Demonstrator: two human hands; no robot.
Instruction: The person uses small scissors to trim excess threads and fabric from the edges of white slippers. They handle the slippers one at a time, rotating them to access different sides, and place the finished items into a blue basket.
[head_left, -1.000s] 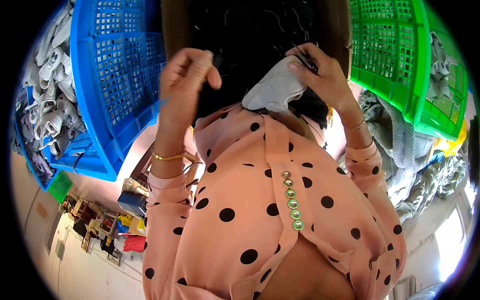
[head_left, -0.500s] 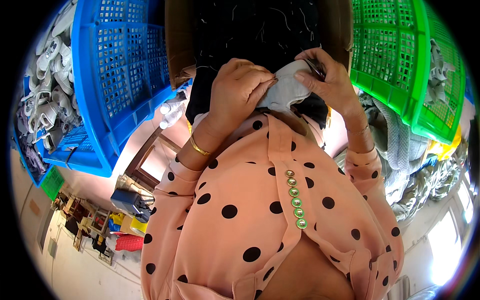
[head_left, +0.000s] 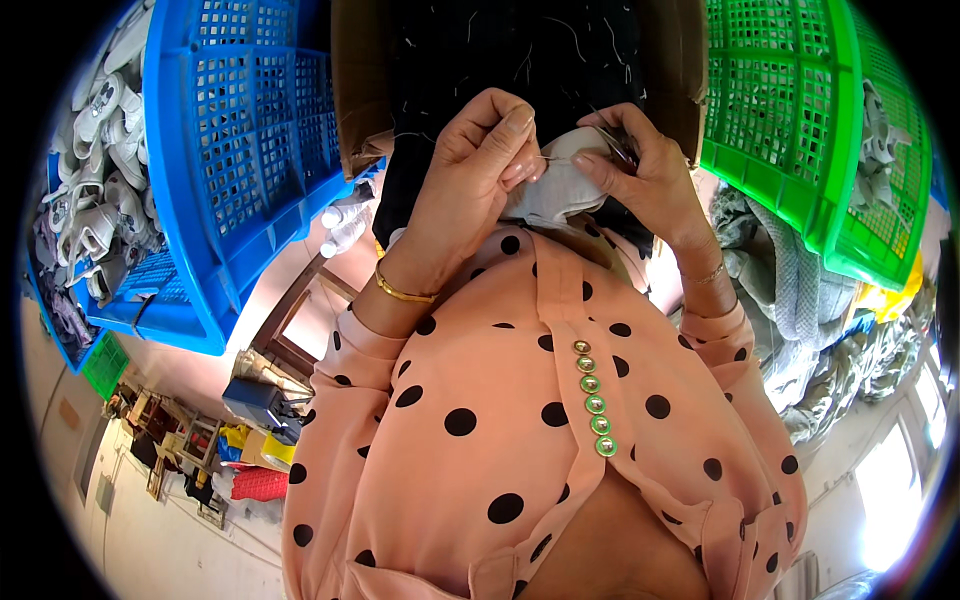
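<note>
A pale grey and white shoe upper lies over my lap, held up between my hands. My right hand grips its far right edge between thumb and fingers. Dark metal thread snips also sit inside that hand, partly hidden by the fingers. My left hand is closed in a pinch just left of the upper, with its thumb raised. From its fingertips a thin thread runs to the edge of the upper. The fingers hide the thread's other end.
A blue plastic basket stands at the left, with many white shoe uppers beyond it. A green basket stands at the right, above grey fabric pieces. Cardboard flanks my dark lap cloth, which is strewn with thread ends.
My left hand has turned and lifted slightly away from the upper, drawing the thread out. The upper has tilted a little lower; my right hand keeps its grip, shifted slightly.
</note>
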